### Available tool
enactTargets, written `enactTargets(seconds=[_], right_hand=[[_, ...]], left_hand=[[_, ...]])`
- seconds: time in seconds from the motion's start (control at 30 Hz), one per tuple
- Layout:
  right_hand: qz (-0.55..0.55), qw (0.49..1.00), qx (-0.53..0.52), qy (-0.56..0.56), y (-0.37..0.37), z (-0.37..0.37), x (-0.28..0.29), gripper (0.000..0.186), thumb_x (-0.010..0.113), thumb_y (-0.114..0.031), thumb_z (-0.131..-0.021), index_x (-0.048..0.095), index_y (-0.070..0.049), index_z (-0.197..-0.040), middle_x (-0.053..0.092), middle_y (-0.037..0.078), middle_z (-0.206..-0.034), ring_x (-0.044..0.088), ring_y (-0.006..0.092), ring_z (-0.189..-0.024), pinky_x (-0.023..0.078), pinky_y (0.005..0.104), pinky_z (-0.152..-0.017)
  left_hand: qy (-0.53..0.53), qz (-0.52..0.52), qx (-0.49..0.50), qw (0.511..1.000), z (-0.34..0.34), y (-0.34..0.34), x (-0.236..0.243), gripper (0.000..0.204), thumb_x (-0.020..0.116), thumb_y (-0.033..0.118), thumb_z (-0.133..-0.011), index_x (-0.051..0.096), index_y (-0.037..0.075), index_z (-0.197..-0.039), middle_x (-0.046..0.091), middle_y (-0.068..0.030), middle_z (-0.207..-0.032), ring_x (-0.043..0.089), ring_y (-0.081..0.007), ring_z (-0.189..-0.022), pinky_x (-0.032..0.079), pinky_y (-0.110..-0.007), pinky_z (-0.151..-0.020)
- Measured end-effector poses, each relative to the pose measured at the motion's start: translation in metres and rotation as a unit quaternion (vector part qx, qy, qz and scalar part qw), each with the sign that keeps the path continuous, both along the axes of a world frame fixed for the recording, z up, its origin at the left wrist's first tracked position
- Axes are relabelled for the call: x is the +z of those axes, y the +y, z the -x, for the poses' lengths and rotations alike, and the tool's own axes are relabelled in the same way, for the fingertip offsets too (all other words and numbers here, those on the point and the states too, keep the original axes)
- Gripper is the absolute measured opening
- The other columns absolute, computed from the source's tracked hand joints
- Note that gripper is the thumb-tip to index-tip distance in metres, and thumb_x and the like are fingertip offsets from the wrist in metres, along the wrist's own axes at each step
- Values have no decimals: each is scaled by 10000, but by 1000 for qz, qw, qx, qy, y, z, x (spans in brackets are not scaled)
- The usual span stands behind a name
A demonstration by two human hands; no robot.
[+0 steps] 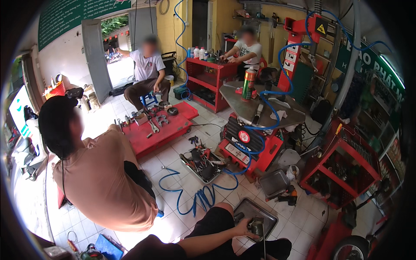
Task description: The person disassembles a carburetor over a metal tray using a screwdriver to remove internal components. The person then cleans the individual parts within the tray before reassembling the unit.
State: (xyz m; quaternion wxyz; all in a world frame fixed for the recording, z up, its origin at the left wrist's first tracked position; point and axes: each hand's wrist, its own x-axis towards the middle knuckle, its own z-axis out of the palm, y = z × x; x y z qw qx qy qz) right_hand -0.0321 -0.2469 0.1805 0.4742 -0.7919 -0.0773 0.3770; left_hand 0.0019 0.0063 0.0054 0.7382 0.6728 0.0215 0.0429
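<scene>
The view comes from a wide fisheye on the wearer's head, the left one of a side-by-side pair, facing forward and steeply down over the workshop floor. It looks from above the wearer's own knees, so the left hand and the tray sit low in frame, right of centre. A co-worker fills the near left, seen from behind; the red table and tyre machine lie at middle range; the doorway is far off. Straight edges bow toward the dark round rim
</scene>
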Motion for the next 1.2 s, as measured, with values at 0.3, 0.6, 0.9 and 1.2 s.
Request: enactTargets(seconds=[0.3,0.6,0.9,1.2], right_hand=[[-37,759,425,-491,204,-50,194,417,588,-111,-843,551,-24,-1249,631,170,-884,629,311,-795,492,397,-677],[-135,588,401,-689,265,-8,258,346,554,-180,-875,566,-43,-1192,646,128,-786,666,283,-640,527,403,-557],[50,844,283,-453,131,-121,14,331,587,-165,-876,587,18,-1152,635,237,-813,603,434,-765,479,452,-692],[-102,952,-218,187,45,-134,-231,217,566,-118,-907,567,0,-1089,554,57,-695,517,168,-521,435,321,-484]], left_hand=[[77,266,122,953,-8,-4,-10,786,854,82,-655,422,-60,-1296,567,-138,-1181,594,-216,-1040,508,-337,-876],[104,400,150,898,2,-2,0,619,806,16,-709,484,-5,-1237,597,-89,-1113,604,-224,-1059,507,-362,-923],[133,462,176,859,3,0,-22,461,785,75,-738,562,98,-1141,632,-18,-1036,603,-169,-956,486,-329,-794],[156,464,166,856,-6,-5,-45,518,779,67,-741,513,68,-1185,625,-69,-1078,633,-222,-980,510,-374,-851]])
